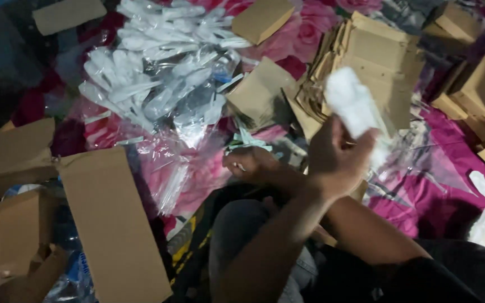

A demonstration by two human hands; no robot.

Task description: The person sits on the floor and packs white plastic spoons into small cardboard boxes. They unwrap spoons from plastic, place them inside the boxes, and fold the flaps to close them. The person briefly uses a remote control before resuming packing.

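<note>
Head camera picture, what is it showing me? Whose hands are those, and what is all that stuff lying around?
There is no machine here. A person wears a small camera on their head, so you look down at their own two hands as they sit. The arms seem to cross. The left hand is lifted and grips a white soft bundle, maybe a folded napkin. The right hand rests low, curled; I cannot tell if it holds anything. Underneath is a pink flowery cloth. On it lie clear bags of white plastic spoons, a stack of brown paper sleeves and flat cardboard pieces.
</note>
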